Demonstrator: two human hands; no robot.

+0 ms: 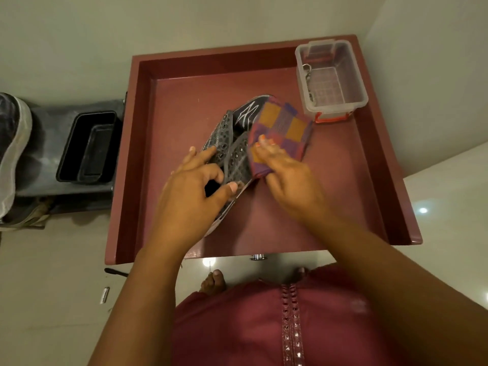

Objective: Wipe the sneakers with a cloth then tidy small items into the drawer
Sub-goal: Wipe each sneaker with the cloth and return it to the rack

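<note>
The sneaker (232,143) lies inside the open maroon drawer (356,165), near its middle, with its toe pointing toward the drawer's far right corner and its heel toward the near left. It is grey and black, with rows of metal eyelets and a white scrawled mark on the dark tongue.

Head view: the left hand (195,186) grips the sneaker at its heel end — the thumb curls over the collar edge while the fingers reach along the eyelet row on the sneaker's left side. The right hand (285,170) presses a checked cloth (282,128) against the sneaker's right side; its fingers lie over the cloth and its thumb tucks under the cloth's near edge, so it is holding the cloth. The cloth is purple and orange in squares, and it covers the toe end of the sneaker.

A clear plastic box (332,77) with a red latch stands in the drawer's far right corner, just beyond the sneaker's toe and apart from it. Some small metal pieces, perhaps keys, rest against its left inner wall — too small to tell.

Left of the drawer, a black rectangular tray (87,146) sits on a dark shelf, and farther left a second sneaker (13,154) with a pale sole shows at the frame edge. On the floor near the drawer's front left corner lie two small items, one dark and one pale.
</note>
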